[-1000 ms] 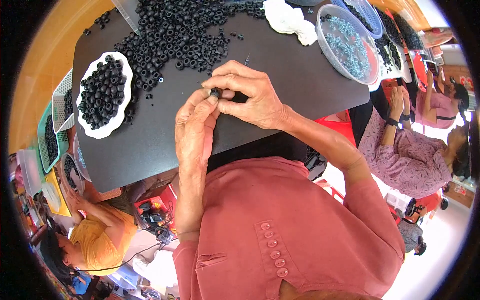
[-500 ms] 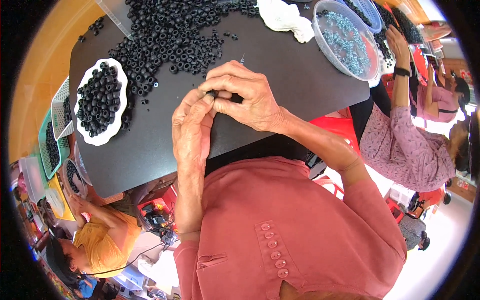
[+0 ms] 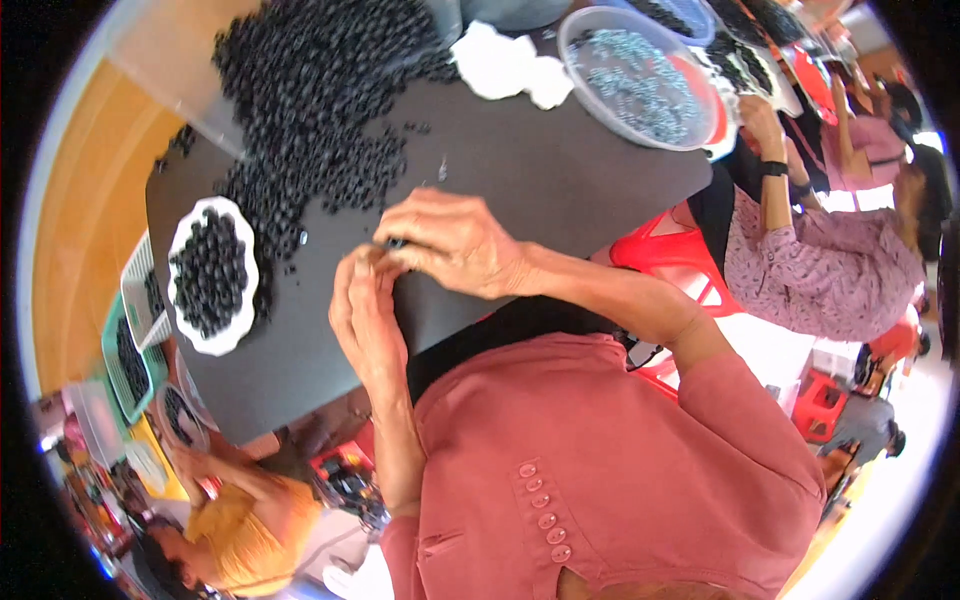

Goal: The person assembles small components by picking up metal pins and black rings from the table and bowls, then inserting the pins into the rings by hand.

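My left hand (image 3: 370, 310) and my right hand (image 3: 455, 245) meet over the dark table (image 3: 500, 160), fingertips pressed together. Between them is a small black plastic piece (image 3: 397, 243), mostly hidden by the fingers. Just beyond the hands spreads a large heap of small black hollow plastic pieces (image 3: 310, 100), with smaller ones along its near right edge. More of the round black pieces fill a white scalloped dish (image 3: 250, 290) to the left of my left hand. A tiny metallic bit (image 3: 443, 170) lies on the table past my right hand.
A clear round tub (image 3: 575, 65) of small silvery-blue pieces stands at the far right, beside a crumpled white cloth (image 3: 505, 65). Baskets (image 3: 150, 345) line the left side. A person in yellow (image 3: 260, 530) sits at left, another in patterned pink (image 3: 820, 270) at right.
The view has shifted, so table and hands sit lower in the picture. Both hands stay together on the black piece, with the right fingers now covering more of it.
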Demonstrator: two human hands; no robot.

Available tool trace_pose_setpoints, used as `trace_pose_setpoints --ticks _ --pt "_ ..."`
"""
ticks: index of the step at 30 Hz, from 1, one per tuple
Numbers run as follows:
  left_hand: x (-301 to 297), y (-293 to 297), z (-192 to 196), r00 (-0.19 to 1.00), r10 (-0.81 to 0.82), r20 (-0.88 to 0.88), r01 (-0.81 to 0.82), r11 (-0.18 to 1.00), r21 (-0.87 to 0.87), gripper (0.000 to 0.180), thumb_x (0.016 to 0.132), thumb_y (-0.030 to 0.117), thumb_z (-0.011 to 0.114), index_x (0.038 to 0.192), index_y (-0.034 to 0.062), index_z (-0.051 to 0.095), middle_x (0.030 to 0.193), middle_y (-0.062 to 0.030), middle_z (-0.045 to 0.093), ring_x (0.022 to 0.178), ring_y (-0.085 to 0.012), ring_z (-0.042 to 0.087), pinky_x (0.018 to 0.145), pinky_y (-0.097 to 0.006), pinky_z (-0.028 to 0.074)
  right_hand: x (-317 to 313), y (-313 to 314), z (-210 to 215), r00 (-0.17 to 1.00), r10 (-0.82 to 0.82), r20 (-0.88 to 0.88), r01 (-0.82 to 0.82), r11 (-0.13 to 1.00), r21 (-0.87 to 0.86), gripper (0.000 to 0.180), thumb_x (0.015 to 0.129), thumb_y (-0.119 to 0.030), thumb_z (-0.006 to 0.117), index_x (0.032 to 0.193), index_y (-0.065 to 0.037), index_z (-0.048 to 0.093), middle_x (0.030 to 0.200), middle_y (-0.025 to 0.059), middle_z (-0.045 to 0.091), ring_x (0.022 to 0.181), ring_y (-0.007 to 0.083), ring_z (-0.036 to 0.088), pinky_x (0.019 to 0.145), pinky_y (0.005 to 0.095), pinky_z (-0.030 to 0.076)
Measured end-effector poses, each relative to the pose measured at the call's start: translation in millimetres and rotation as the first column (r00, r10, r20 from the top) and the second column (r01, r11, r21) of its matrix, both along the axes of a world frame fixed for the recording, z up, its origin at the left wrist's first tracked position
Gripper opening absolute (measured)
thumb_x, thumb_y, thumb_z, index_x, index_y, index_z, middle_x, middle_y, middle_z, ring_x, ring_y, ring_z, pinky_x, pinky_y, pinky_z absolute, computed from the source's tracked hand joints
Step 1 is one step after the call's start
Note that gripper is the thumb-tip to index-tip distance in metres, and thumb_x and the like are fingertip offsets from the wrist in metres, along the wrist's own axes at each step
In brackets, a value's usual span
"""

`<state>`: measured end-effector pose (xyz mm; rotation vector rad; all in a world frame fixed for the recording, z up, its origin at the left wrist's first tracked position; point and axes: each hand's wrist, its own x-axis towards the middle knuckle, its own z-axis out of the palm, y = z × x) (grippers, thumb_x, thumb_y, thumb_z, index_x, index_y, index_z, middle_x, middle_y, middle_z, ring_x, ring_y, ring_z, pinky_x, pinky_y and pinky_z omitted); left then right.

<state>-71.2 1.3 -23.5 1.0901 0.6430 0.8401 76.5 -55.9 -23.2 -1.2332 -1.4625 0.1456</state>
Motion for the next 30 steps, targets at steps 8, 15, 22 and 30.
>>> trace_pose_setpoints --ticks 8,15,22,30 --pt "0 -10 0 0.984 0.010 -0.178 0.035 0.968 0.250 0.028 0.099 0.021 0.045 0.103 -0.0032 0.058 0.091 -0.0110 0.064 0.090 -0.0174 0.060 0.086 -0.031 0.047 27 -16 21 0.996 -0.088 0.018 0.088 0.996 -0.021 0.025 0.078 -0.004 0.068 0.102 -0.004 0.062 0.097 0.0097 0.064 0.090 0.0246 0.062 0.079 0.0347 0.052" --pt "-1 -11 7 0.970 0.048 -0.238 0.013 0.968 0.249 0.025 0.097 0.020 0.048 0.099 -0.0026 0.060 0.090 -0.0107 0.066 0.086 -0.0168 0.061 0.084 -0.031 0.047 172 21 116 0.843 -0.445 0.302 0.317 0.864 0.391 0.016 0.076 -0.009 0.061 0.087 0.002 0.065 0.081 0.0144 0.065 0.076 0.0285 0.063 0.073 0.0362 0.050" --pt "-1 -8 5 0.980 0.000 -0.199 0.054 0.963 0.266 0.022 0.097 0.016 0.047 0.100 -0.0021 0.060 0.091 -0.0104 0.066 0.087 -0.0161 0.061 0.083 -0.029 0.046 132 49 66 0.900 -0.229 0.371 0.228 0.973 0.048 0.012 0.079 -0.009 0.065 0.090 -0.004 0.067 0.086 0.0113 0.066 0.079 0.0266 0.064 0.072 0.0341 0.051" --pt "-1 -12 12 0.984 -0.032 -0.174 0.078 0.961 0.265 0.018 0.097 0.013 0.049 0.099 -0.0020 0.059 0.089 -0.0078 0.064 0.087 -0.0135 0.060 0.081 -0.026 0.046 106 58 23 0.871 -0.026 0.490 0.182 0.944 -0.275 0.018 0.080 -0.004 0.060 0.096 -0.002 0.066 0.086 0.0120 0.064 0.074 0.0261 0.064 0.068 0.0335 0.051"
